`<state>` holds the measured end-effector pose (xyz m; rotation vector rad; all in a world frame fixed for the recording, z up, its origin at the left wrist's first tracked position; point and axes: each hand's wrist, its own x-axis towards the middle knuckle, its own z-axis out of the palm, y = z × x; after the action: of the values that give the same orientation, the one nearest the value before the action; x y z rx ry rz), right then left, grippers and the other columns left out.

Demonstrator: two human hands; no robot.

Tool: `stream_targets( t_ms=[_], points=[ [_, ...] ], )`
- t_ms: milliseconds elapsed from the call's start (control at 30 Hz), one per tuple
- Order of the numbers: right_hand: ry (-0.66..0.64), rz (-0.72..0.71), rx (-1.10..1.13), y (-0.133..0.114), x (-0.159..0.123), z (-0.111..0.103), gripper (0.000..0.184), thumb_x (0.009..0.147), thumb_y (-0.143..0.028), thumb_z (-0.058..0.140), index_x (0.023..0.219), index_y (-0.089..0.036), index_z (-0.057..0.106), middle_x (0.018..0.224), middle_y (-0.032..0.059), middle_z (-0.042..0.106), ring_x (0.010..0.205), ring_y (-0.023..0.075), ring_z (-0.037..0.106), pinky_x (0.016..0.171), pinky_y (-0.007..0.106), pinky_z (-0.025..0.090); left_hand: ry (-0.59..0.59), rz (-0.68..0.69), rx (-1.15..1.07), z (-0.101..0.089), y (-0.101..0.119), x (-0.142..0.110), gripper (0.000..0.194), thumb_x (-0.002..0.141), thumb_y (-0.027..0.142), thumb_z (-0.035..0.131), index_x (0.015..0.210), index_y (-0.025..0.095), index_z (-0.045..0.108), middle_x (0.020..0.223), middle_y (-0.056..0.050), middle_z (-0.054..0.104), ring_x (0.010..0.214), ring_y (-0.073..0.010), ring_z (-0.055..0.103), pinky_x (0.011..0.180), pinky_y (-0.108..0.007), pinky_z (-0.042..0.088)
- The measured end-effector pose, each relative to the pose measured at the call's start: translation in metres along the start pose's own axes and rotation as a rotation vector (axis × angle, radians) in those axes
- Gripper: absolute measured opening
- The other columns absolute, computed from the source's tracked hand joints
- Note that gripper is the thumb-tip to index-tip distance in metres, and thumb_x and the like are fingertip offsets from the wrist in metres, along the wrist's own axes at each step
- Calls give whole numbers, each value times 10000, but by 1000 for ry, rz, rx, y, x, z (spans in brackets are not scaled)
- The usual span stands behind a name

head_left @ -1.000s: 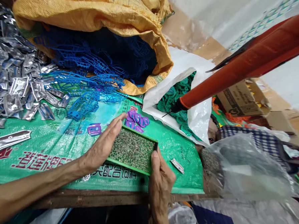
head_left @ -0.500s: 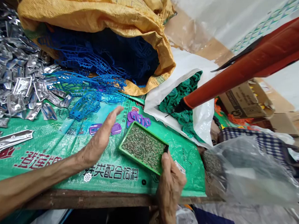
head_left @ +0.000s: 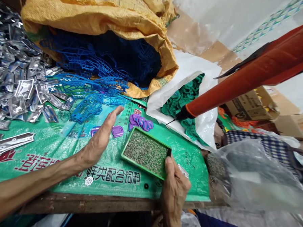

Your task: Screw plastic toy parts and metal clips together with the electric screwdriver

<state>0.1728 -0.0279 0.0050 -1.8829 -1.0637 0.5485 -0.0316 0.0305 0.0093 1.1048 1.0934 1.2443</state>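
My right hand (head_left: 175, 183) grips the near right corner of a shallow green tray (head_left: 141, 167), thumb on top by a black patch at the rim. Small metal screws (head_left: 147, 151) cover the tray's bottom. My left hand (head_left: 99, 143) is held on edge to the left of the tray, fingers straight and together, holding nothing. Behind it are flat purple plastic pieces (head_left: 117, 131), partly hidden by the fingers. A small heap of purple rings (head_left: 141, 122) lies just beyond the tray's far edge.
A red-orange electric screwdriver (head_left: 231, 79) hangs in from the right over a white sack (head_left: 156, 104) of green parts. A yellow sack (head_left: 169, 63) with blue plastic frames (head_left: 87, 103) lies behind. Silver metal pieces (head_left: 14, 73) are piled left. A clear plastic bag (head_left: 261, 175) sits right.
The screws in the tray look more evenly spread and settled. The tray, both hands and the view have shifted only slightly.
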Motion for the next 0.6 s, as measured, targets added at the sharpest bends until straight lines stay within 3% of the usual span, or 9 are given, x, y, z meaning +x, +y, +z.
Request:
stream_targets(
  t_ms=[167,300,433,600],
  points=[
    [-101,-17,6,-2,-2,2,722,885,-697,559,1291,-120,710,1332,142,700,1282,321,634,1083,415,495,-53,-38,37,-1,-3,-1,726,1002,706,292,1566,257,381,1684,-2,318,1583,-240,186,1323,-446,105],
    [9,-25,-14,1,-2,2,657,895,-664,582,1235,-125,743,1285,136,727,1262,326,646,1065,430,507,-1,13,11,-1,-5,0,709,1011,699,256,1582,289,345,1689,33,303,1587,-215,164,1325,-430,91],
    [-77,-31,17,4,-2,2,652,894,-651,591,1269,-134,726,1324,143,702,1272,337,641,1075,454,507,-50,-14,57,-3,-7,-1,729,992,716,307,1570,278,375,1678,12,332,1578,-243,205,1323,-453,107],
    [31,-5,-2,3,-1,1,623,895,-615,609,1262,-126,727,1298,145,717,1274,330,641,1088,448,495,-17,37,23,-5,-7,0,684,1017,685,267,1586,312,333,1686,55,308,1589,-213,158,1326,-426,85]
  ],
)
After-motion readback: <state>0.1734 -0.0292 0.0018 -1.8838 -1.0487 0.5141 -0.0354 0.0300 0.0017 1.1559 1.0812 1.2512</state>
